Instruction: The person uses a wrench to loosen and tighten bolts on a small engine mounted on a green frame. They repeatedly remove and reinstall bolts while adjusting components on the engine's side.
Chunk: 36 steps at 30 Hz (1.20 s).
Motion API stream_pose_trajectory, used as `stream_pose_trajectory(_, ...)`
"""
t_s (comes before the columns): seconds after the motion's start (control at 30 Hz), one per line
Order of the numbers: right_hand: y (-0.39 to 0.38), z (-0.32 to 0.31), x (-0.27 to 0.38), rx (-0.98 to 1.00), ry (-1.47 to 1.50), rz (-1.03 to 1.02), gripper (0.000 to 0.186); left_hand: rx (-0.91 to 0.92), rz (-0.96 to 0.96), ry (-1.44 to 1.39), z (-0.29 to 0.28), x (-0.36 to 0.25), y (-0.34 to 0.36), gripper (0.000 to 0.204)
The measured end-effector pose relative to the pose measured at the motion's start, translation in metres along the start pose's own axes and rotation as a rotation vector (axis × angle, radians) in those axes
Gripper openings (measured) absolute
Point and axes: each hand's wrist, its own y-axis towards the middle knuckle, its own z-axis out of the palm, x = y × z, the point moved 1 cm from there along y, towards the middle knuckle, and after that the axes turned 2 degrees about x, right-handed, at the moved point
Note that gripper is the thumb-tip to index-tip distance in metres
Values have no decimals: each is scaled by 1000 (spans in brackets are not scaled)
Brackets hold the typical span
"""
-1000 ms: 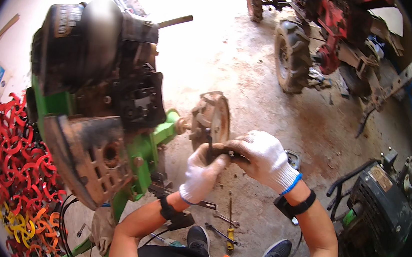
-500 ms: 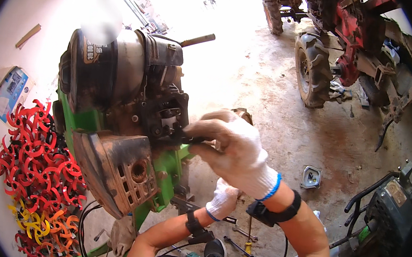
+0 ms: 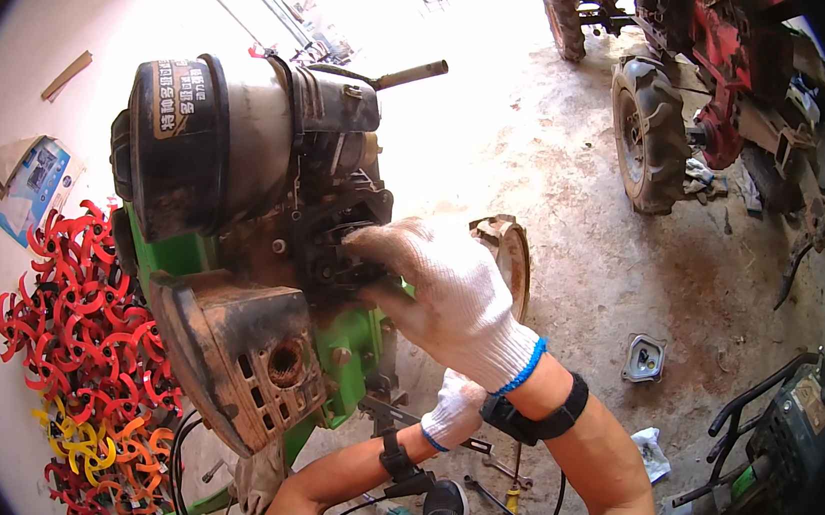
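Observation:
My gloved right hand (image 3: 438, 300) reaches into the dark valve-side mechanism (image 3: 327, 254) of a small engine, fingers curled against it; what they hold is hidden. My gloved left hand (image 3: 452, 410) is lower, partly behind my right forearm, its fingers out of sight. The engine has a black cylindrical housing (image 3: 174, 177) on top and a rusty slotted muffler cover (image 3: 230, 369) at the near side, on a green machine frame (image 3: 340, 371). A muddy wheel (image 3: 514, 263) shows beyond my right hand.
A red tilling machine (image 3: 725, 59) with tyres stands back right; a dark machine (image 3: 781, 437) at right. Red, yellow and orange curved blades (image 3: 85, 314) pile at left. A small metal part (image 3: 645, 358), a yellow screwdriver (image 3: 511, 509) and wrenches (image 3: 497, 503) lie on the floor.
My hands were together over the wheel a second ago. The right has moved up and left onto the engine mechanism; the left has dropped lower behind the right arm.

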Motion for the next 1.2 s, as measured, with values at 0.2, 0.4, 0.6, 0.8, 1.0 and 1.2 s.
stream_pose_trajectory(0.2,7,7,-4,59,-66,9,47,9,4,12,-4,3,-1,26)
stream_pose_trajectory(0.4,5,4,-3,91,-103,-34,37,0,19,24,-7,5,-3,27)
stream_pose_trajectory(0.6,2,4,1,159,-294,-101,33,0,27,28,-8,4,-5,29)
stream_pose_trajectory(0.8,-1,16,1,37,-250,-85,34,26,14,28,-8,5,-5,30)
stream_pose_trajectory(1.0,-6,11,4,-51,-197,-111,32,24,38,32,-11,7,-4,32)
stream_pose_trajectory(1.2,-5,3,-3,23,-387,-206,33,16,143,130,-9,7,0,33)
